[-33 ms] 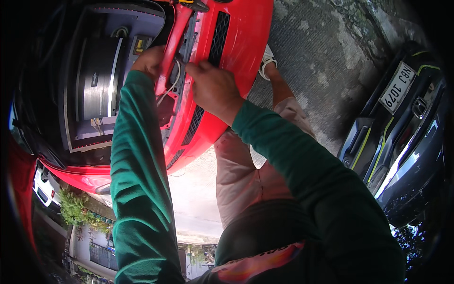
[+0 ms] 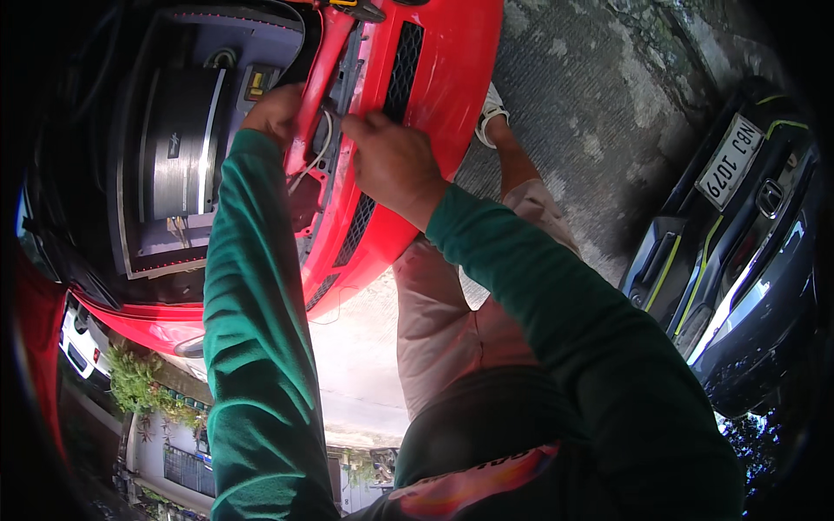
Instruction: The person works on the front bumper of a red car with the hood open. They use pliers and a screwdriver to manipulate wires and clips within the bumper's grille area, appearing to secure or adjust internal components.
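Note:
My left hand (image 2: pixel 276 113) reaches over the edge of the open compartment, against a red body panel (image 2: pixel 323 74); its fingertips are hidden behind the panel. On the right, my right hand (image 2: pixel 395 165) is closed at the inner edge of the red bumper (image 2: pixel 447 78), its fingers curled down. What they grip, if anything, cannot be made out. A pale cable (image 2: pixel 327 139) loops through the gap between both hands. Left of them, a silver and black ribbed box, like an amplifier (image 2: pixel 181 143), sits in a grey-lined tray. Beside my left hand is a small grey unit with a yellow part (image 2: pixel 257 83).
A tool with yellow and black handles (image 2: pixel 358 9) lies on the car's edge at the top. Black mesh inserts (image 2: pixel 404 69) run along the bumper. A dark car (image 2: pixel 747 243) stands to the right across the concrete ground (image 2: pixel 573 104). My legs are close to the bumper.

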Available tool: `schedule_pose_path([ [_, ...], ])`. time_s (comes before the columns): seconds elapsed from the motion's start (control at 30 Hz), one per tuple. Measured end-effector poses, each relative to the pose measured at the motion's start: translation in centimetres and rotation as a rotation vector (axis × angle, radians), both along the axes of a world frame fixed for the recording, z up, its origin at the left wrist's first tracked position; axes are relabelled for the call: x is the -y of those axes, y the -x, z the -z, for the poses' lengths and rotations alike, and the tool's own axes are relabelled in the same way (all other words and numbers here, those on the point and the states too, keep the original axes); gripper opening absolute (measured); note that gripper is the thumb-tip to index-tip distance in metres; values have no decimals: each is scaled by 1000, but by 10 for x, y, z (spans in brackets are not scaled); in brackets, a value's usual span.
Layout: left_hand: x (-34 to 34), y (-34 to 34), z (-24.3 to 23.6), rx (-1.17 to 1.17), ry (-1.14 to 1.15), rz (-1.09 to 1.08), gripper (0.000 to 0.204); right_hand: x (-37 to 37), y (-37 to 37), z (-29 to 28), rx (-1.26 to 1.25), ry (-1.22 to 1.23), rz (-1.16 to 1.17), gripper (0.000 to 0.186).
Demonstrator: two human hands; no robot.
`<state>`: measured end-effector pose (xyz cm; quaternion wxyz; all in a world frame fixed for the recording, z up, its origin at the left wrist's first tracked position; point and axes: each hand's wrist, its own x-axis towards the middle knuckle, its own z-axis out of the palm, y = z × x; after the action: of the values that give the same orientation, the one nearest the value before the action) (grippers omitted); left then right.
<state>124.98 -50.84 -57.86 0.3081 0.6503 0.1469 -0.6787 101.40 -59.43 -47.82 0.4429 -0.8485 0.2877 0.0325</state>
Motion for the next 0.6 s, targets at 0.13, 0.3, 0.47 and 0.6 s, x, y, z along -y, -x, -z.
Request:
schedule_pose_path([
  [0.13, 3, 7, -6, 78, -48, -25, 36, -2, -1, 2, 0, 20, -1, 41],
  [0.3, 5, 11, -7, 130, -63, -61, 38, -7, -6, 3, 25, 127, -29, 36],
  [0.47, 6, 12, 0, 139, -61, 11, 37, -10, -9, 8, 0, 200, -50, 30],
  [0.6, 0, 4, -2, 74, -19, -57, 29, -10, -15, 6, 4, 226, -77, 26],
])
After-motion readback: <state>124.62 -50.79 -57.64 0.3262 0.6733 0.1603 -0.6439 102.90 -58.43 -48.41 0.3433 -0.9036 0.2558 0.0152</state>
